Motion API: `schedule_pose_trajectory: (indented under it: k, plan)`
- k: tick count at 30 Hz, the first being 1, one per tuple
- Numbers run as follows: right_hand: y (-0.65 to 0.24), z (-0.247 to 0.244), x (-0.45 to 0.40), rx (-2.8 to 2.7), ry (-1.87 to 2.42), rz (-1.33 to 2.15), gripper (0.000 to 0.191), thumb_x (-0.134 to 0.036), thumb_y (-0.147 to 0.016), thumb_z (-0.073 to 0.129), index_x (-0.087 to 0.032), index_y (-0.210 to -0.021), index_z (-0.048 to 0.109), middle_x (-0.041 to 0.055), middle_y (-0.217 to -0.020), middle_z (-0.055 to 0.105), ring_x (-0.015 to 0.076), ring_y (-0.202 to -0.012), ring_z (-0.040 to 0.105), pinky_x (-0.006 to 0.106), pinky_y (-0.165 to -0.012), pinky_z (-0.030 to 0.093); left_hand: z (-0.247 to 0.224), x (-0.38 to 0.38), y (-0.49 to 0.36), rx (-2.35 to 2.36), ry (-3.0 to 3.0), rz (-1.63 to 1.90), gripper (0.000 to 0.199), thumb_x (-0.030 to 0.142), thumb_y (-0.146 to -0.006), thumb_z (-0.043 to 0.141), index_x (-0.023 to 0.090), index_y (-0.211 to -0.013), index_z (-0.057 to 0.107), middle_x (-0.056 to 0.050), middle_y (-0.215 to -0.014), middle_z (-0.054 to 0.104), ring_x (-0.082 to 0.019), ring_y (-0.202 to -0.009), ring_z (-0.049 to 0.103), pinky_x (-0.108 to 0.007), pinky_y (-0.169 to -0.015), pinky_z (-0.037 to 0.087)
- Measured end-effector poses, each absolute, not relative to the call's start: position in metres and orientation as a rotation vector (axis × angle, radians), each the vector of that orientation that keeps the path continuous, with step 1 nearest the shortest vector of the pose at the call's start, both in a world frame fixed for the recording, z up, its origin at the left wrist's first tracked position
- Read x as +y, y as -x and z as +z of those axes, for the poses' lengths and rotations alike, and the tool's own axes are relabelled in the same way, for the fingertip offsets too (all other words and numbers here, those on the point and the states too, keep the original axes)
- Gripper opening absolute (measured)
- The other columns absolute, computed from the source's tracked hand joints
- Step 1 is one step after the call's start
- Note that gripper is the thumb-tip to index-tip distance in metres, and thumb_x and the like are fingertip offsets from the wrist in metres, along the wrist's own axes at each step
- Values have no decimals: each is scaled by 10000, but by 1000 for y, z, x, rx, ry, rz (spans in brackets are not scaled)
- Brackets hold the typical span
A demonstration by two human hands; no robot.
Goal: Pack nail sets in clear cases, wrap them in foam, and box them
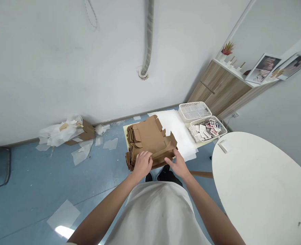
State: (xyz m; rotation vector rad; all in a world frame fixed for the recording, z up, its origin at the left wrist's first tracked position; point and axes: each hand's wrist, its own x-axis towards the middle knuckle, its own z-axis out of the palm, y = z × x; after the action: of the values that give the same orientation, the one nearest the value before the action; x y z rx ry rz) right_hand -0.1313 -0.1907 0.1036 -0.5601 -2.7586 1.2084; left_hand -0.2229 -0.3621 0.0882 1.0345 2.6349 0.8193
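A stack of flat brown cardboard box blanks (149,132) lies in front of me, with creased flaps and tabs showing at its left side. The top blank's near panel (163,154) is folded up along a crease. My left hand (143,164) has its fingers curled over the near edge of that panel, left of its middle. At the right end of the same panel, my right hand (177,164) grips the cardboard between thumb and fingers. White paper sheets (176,127) lie beside the stack on the right.
Two white plastic baskets stand at the right: one with clear packets (195,110), one with printed cards (208,129). A round white table (263,183) is close on my right. Crumpled paper (62,131) and a cardboard box (88,132) lie by the wall at left.
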Motion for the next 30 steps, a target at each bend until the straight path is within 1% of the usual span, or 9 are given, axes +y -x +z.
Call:
schedule_pose_trajectory:
  k: [4, 7, 11, 13, 15, 18, 23, 27, 30]
  plan:
    - [140, 108, -182, -2440, 698, 1578, 735, -483, -757, 505, -191, -1365, 212, 101, -1293, 466, 221, -1094, 513, 363, -881, 425, 82, -363, 215, 2598, -1018, 886, 216, 114, -794, 341, 194, -867, 528, -35, -883, 590, -191, -871, 514, -330, -756, 365]
    - [143, 113, -178, -2434, 759, 1583, 686, -473, -749, 516, -195, -1337, 298, 88, -1236, 526, 223, -1030, 556, 362, -855, 445, 82, -364, 209, 2554, -1069, 951, 217, 109, -789, 339, 194, -861, 526, -33, -880, 583, -187, -879, 509, -334, -780, 364]
    - [144, 123, -171, -2480, 758, 1491, 494, -420, -796, 446, -222, -1248, 439, 55, -1189, 568, 209, -1043, 547, 346, -862, 437, 88, -365, 201, 2475, -1174, 1003, 251, 72, -745, 357, 194, -881, 529, -37, -902, 569, -184, -927, 494, -337, -816, 360]
    - [143, 129, -168, -2559, 758, 1426, 426, -372, -811, 405, -237, -1209, 480, 39, -1100, 620, 204, -960, 589, 346, -818, 454, 91, -367, 198, 2437, -1216, 1009, 249, 82, -727, 393, 199, -896, 534, -38, -929, 563, -191, -972, 478, -345, -839, 355]
    - [140, 133, -168, -2647, 776, 1378, 426, -322, -804, 393, -240, -1214, 474, 33, -966, 664, 192, -783, 636, 335, -730, 481, 94, -370, 197, 2424, -1229, 1021, 213, 148, -738, 446, 209, -919, 541, -42, -994, 552, -205, -1028, 453, -365, -874, 341]
    - [136, 137, -170, -2708, 807, 1385, 485, -260, -774, 407, -245, -1259, 424, 24, -811, 675, 160, -553, 617, 293, -574, 490, 95, -378, 201, 2500, -1151, 1032, 216, 304, -791, 460, 224, -974, 542, -52, -1106, 522, -226, -1102, 414, -403, -919, 311]
    - [129, 138, -177, -2596, 926, 1553, 557, -257, -753, 429, -269, -1305, 358, 35, -830, 670, 149, -513, 603, 244, -418, 456, 90, -394, 220, 2691, -857, 892, 335, 409, -828, 394, 230, -1093, 495, -76, -1164, 508, -258, -1120, 422, -423, -893, 332]
    - [123, 142, -179, -2491, 889, 1600, 558, -328, -772, 432, -246, -1318, 351, 51, -917, 663, 155, -533, 594, 277, -438, 479, 88, -401, 233, 2796, -655, 776, 512, 391, -784, 461, 206, -1250, 353, -113, -1260, 446, -296, -1134, 420, -436, -865, 344]
    - [115, 144, -176, -2448, 816, 1533, 548, -369, -794, 417, -241, -1322, 347, 51, -1019, 644, 181, -669, 617, 329, -584, 512, 90, -401, 235, 2808, -598, 713, 636, 364, -757, 498, 182, -1314, 251, -139, -1238, 478, -314, -1126, 432, -450, -864, 332]
